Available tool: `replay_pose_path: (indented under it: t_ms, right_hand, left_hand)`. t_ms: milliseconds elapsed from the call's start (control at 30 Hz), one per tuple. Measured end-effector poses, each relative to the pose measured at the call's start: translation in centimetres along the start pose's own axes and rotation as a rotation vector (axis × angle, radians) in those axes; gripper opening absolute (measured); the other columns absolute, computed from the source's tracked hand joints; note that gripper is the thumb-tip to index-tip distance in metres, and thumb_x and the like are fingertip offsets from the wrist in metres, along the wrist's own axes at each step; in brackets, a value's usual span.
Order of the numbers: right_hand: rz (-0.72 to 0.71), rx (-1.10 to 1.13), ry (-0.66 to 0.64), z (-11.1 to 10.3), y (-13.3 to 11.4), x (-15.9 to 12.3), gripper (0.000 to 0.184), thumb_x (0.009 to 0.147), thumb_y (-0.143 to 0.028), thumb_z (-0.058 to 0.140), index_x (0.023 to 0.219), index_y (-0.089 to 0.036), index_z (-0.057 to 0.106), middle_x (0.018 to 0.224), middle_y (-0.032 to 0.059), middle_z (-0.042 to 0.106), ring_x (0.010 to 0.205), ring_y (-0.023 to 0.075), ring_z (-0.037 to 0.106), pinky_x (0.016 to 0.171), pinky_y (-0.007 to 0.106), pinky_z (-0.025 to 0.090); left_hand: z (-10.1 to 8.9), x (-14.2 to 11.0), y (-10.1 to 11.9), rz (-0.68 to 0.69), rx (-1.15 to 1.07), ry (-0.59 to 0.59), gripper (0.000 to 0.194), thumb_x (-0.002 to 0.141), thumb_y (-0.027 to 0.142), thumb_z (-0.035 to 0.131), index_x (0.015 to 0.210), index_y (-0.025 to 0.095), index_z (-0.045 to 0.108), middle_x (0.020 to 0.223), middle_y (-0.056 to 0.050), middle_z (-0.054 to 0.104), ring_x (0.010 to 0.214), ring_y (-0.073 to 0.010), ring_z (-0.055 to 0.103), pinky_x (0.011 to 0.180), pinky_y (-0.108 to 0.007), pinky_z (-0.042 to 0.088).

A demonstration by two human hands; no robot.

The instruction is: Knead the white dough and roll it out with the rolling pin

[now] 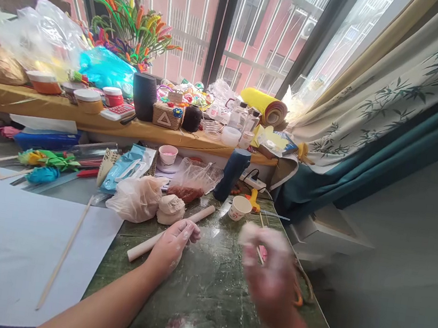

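My left hand (171, 246) rests on the green mat (202, 291), dusted with white powder, its fingers curled and pressed together right beside a white rolling pin (199, 217). Whether anything small sits between the fingertips I cannot make out. A lump of pale clay (170, 209) lies just beyond that hand, next to a crumpled plastic bag (136, 199). My right hand (269, 270) hovers over the mat's right side, smeared by motion, so its fingers are unreadable. A paper cup (239, 207) stands ahead of it.
A large white sheet (10, 244) with a thin wooden stick (64, 254) covers the table's left. A dark blue bottle (232, 174), a pink-filled cup (167, 154) and bags stand behind the clay. A cluttered yellow shelf (49, 106) runs along the window. The table edge drops off at right.
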State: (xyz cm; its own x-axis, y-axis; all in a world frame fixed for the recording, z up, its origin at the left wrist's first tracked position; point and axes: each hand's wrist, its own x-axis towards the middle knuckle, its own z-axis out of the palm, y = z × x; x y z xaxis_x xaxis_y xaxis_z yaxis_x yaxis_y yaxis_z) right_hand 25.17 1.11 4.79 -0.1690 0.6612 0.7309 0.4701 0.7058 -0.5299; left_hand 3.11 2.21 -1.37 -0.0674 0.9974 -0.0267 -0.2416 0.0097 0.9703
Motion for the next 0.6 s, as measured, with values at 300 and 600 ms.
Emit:
replay_pose_path:
  t_ms: [300, 600]
  right_hand:
    - [0.234, -0.296, -0.288, 5.1, 3.5, -5.8, 0.035, 0.096, -0.039, 0.058, 0.127, -0.021, 0.058, 0.117, 0.0131, 0.067, 0.112, 0.0316, 0.063, 0.1, 0.05, 0.051]
    - [0.691, 0.288, -0.258, 6.4, 3.0, -3.1, 0.029, 0.089, -0.045, 0.07, 0.109, -0.024, 0.073, 0.11, 0.009, 0.074, 0.107, 0.0306, 0.065, 0.1, 0.047, 0.049]
  left_hand:
    - [0.0, 0.1, 0.1, 0.017, 0.006, 0.001, 0.045, 0.083, 0.064, 0.067, 0.08, 0.019, 0.066, 0.078, -0.003, 0.064, 0.078, -0.0204, 0.057, 0.077, -0.032, 0.048]
    - [0.0, -0.1, 0.4, 0.042, 0.054, 0.014, 0.044, 0.086, 0.062, 0.064, 0.079, 0.019, 0.066, 0.076, -0.003, 0.065, 0.075, -0.02, 0.058, 0.074, -0.031, 0.048]
